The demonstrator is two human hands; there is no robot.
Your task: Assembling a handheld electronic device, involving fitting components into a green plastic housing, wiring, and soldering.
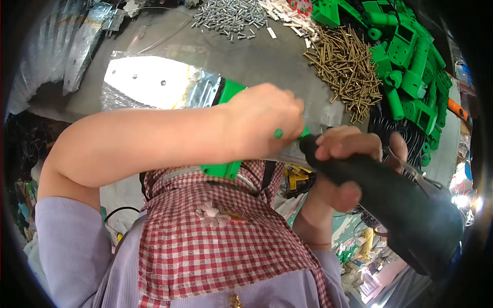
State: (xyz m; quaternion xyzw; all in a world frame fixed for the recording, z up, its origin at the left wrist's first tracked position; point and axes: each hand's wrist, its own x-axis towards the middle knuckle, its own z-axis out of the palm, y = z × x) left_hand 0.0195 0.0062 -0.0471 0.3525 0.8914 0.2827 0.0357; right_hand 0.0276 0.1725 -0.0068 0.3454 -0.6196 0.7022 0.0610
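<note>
Head view: left hand point(264, 120) grip closed on green part point(228, 92); right hand point(354, 154) grip wrapped round black power screwdriver point(390, 200).

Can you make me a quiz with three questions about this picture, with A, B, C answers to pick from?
1. Where is the heap of brass-coloured screws?
A. beside the green plastic parts
B. on the checked apron
C. inside a box

2. What colour is the handle on the shiny metal blade?
A. red
B. green
C. blue

3. What is the right hand doing?
A. lying flat and empty
B. pointing up
C. gripping a black power tool

Answers:
1 A, the screws lie right next to the green parts.
2 B, green shows beside the left hand.
3 C, the fingers wrap round the tool's black body.
</note>
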